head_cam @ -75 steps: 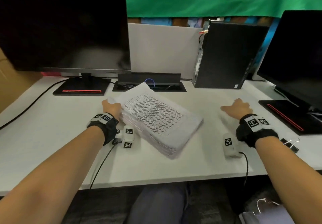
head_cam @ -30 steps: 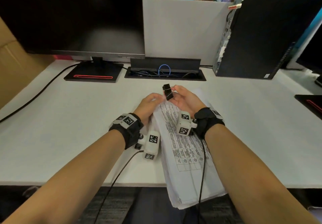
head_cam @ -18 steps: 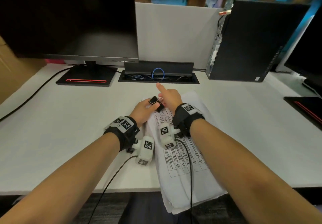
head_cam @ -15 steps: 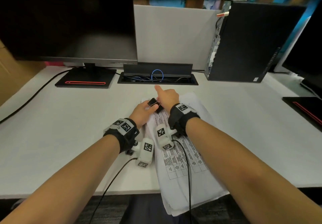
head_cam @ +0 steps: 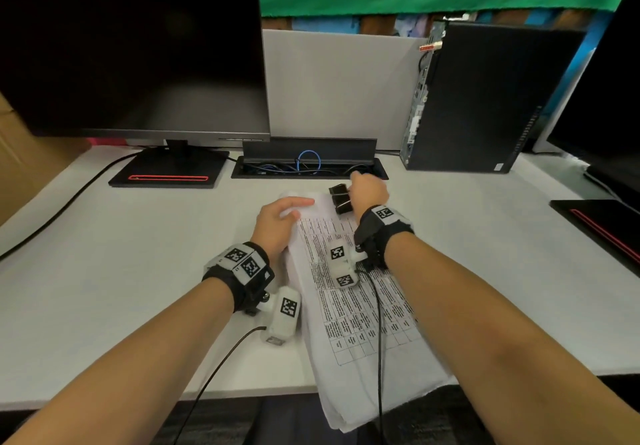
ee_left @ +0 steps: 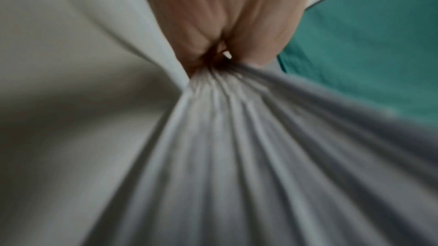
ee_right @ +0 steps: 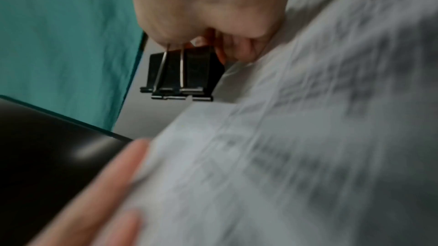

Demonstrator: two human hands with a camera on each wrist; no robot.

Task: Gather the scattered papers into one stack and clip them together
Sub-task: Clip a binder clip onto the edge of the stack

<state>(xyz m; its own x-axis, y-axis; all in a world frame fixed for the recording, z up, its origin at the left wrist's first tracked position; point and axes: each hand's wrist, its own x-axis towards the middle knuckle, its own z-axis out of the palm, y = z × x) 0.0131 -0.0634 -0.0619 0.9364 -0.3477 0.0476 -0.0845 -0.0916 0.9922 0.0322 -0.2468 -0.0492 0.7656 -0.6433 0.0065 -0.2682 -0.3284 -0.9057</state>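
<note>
A thick stack of printed papers [head_cam: 349, 309] lies lengthwise on the white desk [head_cam: 104, 271], its near end hanging over the front edge. My left hand [head_cam: 280, 217] pinches the stack's far left corner; in the left wrist view the sheet edges [ee_left: 237, 156] fan out from under that hand [ee_left: 220, 25]. My right hand [head_cam: 367, 191] pinches the wire handles of a black binder clip [head_cam: 340, 199] at the stack's far edge. In the right wrist view the clip [ee_right: 182, 74] hangs mouth-down beside the paper [ee_right: 308, 137]. Whether it bites the sheets I cannot tell.
A dark monitor [head_cam: 131, 46] on its base [head_cam: 166, 174] stands at the back left. A cable tray [head_cam: 308, 164] sits just behind the hands, and a black PC tower [head_cam: 485, 98] is at the back right. A second monitor [head_cam: 606, 98] and its base [head_cam: 602, 226] stand at the right.
My right hand has lowered the binder clip from above the papers to the stack's far edge. My left hand has kept its hold on the far left corner.
</note>
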